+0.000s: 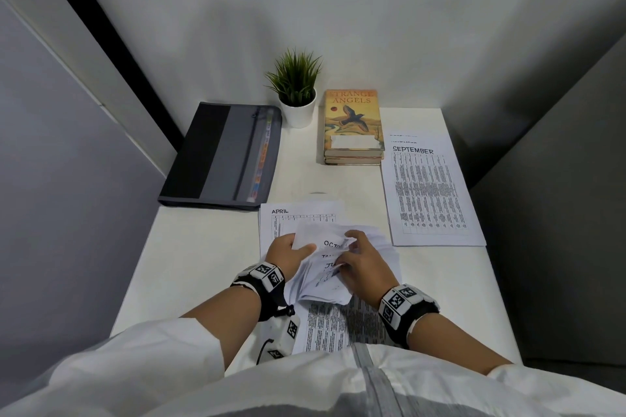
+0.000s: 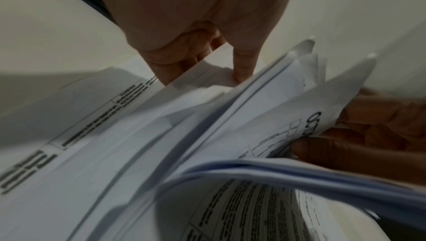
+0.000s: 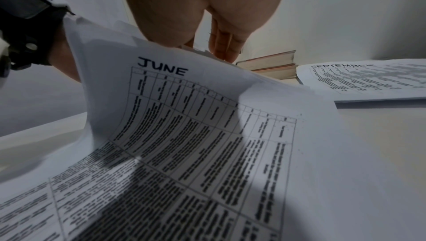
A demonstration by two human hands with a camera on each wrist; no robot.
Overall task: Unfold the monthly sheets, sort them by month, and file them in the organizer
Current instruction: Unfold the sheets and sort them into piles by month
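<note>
White paper fills our hands: the left hand [image 1: 288,249] and right hand [image 1: 364,257] both pinch a bundle of folded sheets [image 1: 325,267] low over the table [image 1: 189,247], so we judge sorting is mid-way. Next we should free the October sheet [image 2: 311,122] and lay it by the September pile [image 1: 430,193]; the organizer [image 1: 220,156] lies closed.

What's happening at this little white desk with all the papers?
A person is going through a bundle of folded white monthly sheets, the left hand and right hand both gripping it; headings for October and June show. An unfolded September sheet lies flat to the right, an April sheet under the bundle. The dark grey zipped organizer lies closed at the back left.
</note>
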